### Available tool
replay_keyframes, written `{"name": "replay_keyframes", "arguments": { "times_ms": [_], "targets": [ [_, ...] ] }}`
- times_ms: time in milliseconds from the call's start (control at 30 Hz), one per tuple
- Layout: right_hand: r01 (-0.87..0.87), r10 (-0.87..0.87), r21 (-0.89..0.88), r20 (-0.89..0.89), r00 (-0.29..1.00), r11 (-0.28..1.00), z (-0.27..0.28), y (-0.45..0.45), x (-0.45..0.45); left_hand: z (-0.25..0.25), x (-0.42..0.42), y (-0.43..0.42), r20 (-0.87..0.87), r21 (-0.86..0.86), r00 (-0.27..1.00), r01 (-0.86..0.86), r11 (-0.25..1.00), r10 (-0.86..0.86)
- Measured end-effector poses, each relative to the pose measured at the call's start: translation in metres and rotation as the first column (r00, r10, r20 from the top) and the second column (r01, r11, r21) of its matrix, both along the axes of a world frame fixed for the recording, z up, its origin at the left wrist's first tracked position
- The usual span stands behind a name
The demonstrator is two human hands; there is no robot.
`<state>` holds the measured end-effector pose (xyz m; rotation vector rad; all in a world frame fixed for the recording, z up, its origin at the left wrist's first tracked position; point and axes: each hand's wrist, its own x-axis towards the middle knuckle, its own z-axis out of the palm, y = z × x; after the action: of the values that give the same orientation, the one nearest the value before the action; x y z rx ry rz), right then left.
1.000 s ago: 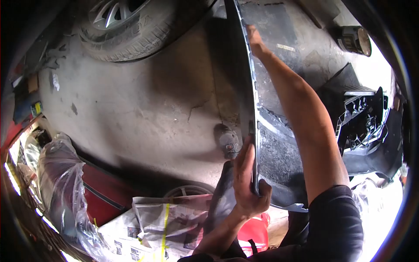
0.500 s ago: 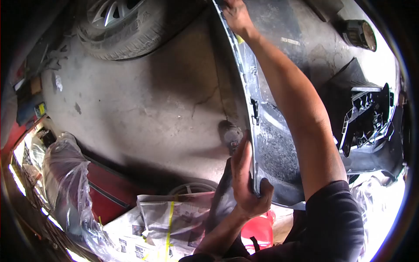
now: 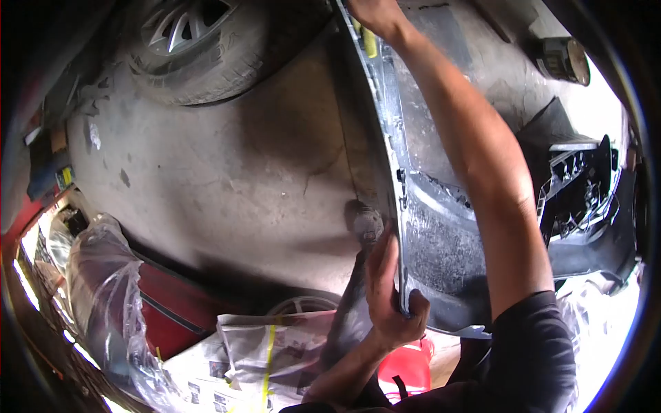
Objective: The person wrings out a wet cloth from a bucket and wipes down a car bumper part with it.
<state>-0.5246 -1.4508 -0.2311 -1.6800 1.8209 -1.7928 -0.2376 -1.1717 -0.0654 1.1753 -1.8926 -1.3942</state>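
Note:
A long, curved dark plastic panel that looks like a car bumper cover (image 3: 444,241) stands on edge before me, its scuffed grey inner side facing right. Clips and tabs run along its rim. Low on that rim, my left hand (image 3: 397,292) is closed, fingers on the outer face and thumb over the inner edge. My right arm stretches across the panel, and my right hand (image 3: 375,17) grips the far end of the rim at the top of the view; its fingertips are partly cut off. Yellow tape (image 3: 370,44) shows just below that hand.
A car wheel (image 3: 206,62) is at upper left. A dark red panel (image 3: 175,303) under clear plastic and taped newspaper (image 3: 296,351) lie lower left. A red object (image 3: 406,372) is below my left hand. Black plastic parts (image 3: 578,193) and a can (image 3: 566,60) are at right.
The view has shifted slightly, so the surroundings sit a little lower. Both hands keep their hold on the bumper cover; more yellow tape shows by my right hand.

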Motion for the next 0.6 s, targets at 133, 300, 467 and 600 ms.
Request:
{"name": "replay_keyframes", "arguments": {
  "times_ms": [133,300,467,600],
  "targets": [
    [0.121,-0.1,0.1,-0.193,0.976,0.988,-0.064,0.018,0.025,0.003,0.001,-0.002,0.004,0.041,1.0,-0.008,0.999,0.008],
    [0.22,-0.307,0.392,0.175,0.935,0.893,-0.121,0.055,0.049,0.004,0.001,-0.001,0.045,0.032,0.999,-0.006,0.999,0.005],
    [0.148,-0.197,0.348,0.108,0.975,0.926,-0.079,0.037,0.028,0.003,0.002,0.0,0.009,0.0,1.0,0.026,1.0,-0.026],
    [0.083,-0.075,-0.083,0.092,0.993,0.993,-0.041,0.019,0.022,0.006,0.0,-0.001,0.029,0.009,0.999,0.015,1.0,-0.015]
  ]
}}
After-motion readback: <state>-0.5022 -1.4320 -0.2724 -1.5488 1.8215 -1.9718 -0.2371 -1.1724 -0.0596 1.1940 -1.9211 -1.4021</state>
